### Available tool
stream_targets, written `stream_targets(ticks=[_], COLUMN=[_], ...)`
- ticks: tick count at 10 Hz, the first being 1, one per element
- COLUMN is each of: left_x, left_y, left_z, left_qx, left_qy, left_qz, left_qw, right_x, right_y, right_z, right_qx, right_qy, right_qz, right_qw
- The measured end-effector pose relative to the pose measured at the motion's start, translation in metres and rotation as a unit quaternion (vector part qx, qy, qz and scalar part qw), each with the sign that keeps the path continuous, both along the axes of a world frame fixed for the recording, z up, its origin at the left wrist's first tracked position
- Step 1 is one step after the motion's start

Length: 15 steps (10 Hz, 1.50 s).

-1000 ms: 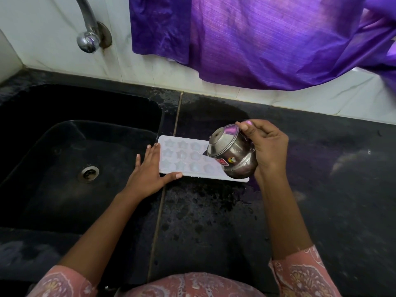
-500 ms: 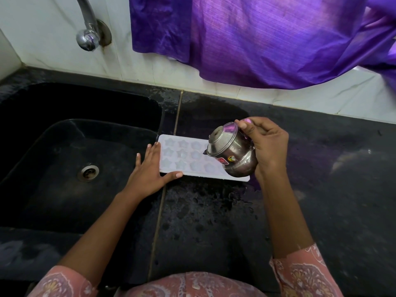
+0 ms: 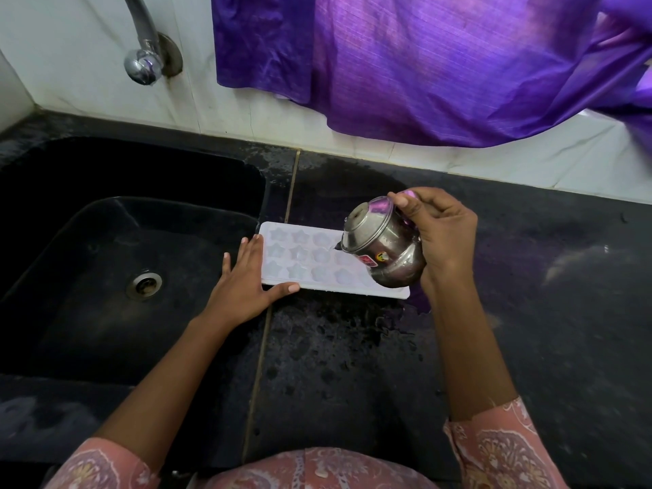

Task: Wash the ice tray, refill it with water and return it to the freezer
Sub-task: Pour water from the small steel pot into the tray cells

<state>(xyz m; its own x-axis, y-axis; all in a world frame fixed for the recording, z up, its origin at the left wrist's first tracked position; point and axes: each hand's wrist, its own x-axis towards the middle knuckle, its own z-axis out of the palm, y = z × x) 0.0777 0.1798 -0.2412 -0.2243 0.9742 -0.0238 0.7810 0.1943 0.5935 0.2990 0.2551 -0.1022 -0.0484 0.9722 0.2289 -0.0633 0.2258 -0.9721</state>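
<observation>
Nearest, left hand [image 3: 243, 287] is pressing, fingers straight, on the left end of the ice tray [image 3: 303, 259], which is resting on the black counter [image 3: 352, 365] just beside the sink [image 3: 106, 277]; right hand [image 3: 444, 238] is gripping a tilted steel pot [image 3: 384, 248] over the tray's right end; beyond, purple cloth [image 3: 423, 65] is hanging.
</observation>
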Motion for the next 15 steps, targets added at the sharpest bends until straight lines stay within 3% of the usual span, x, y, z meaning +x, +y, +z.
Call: stream_targets(ticks=[9, 12, 15], left_x=[0.0, -0.001, -0.001], left_y=[-0.001, 0.0, 0.0], left_z=[0.0, -0.002, -0.003], left_qx=[0.002, 0.004, 0.004], left_qy=[-0.004, -0.002, 0.01], left_qz=[-0.004, -0.005, -0.001], left_qw=[1.0, 1.0, 1.0], right_x=[0.0, -0.006, -0.023], right_y=[0.0, 0.001, -0.001], right_z=[-0.004, -0.005, -0.007], right_qx=[-0.018, -0.071, -0.047], right_qy=[0.013, 0.101, 0.052], right_qz=[-0.003, 0.005, 0.038], right_qw=[1.0, 0.992, 0.997])
